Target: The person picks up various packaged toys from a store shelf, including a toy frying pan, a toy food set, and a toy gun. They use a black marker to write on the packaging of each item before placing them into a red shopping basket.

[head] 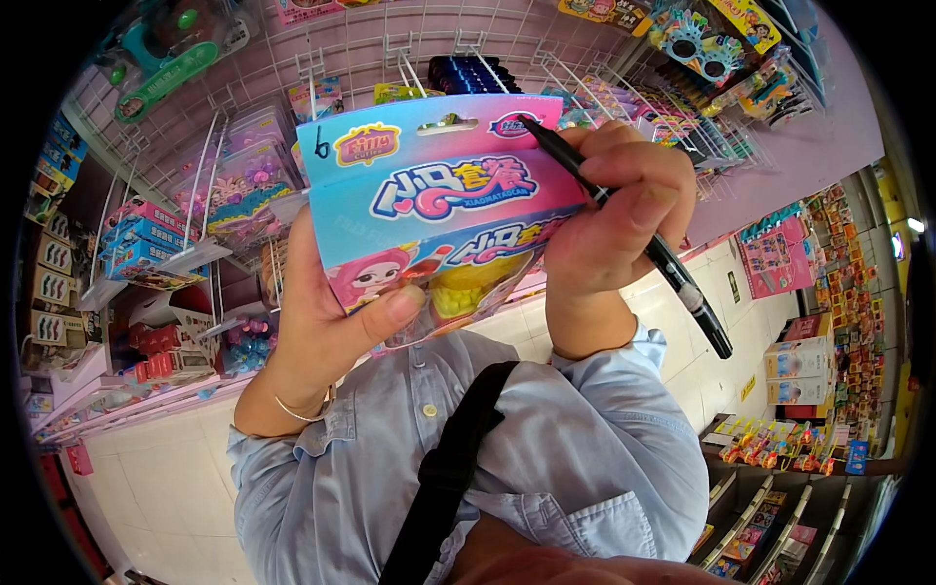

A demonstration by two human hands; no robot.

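In front of my chest is a toy package (446, 190), a blue and pink printed box with a hanging slot and a clear plastic lower window. Yellow plastic pieces (461, 289) show through the window. The package's left side sits in my left hand (329, 307), the thumb across the front. A black marker pen (658, 248) slants through the fingers of my right hand (629, 197). Its upper end overlaps the header card near the printed logo; whether it touches is unclear. A dark handwritten mark (322, 143) stands at the card's left end.
Ahead, white wire grid (351, 44) carries hooks with packaged toys. Blue and pink boxes (150, 238) hang at left, and party glasses (698, 55) at upper right. Shelves of small packets (848, 322) line the right. A black strap (453, 461) crosses my shirt.
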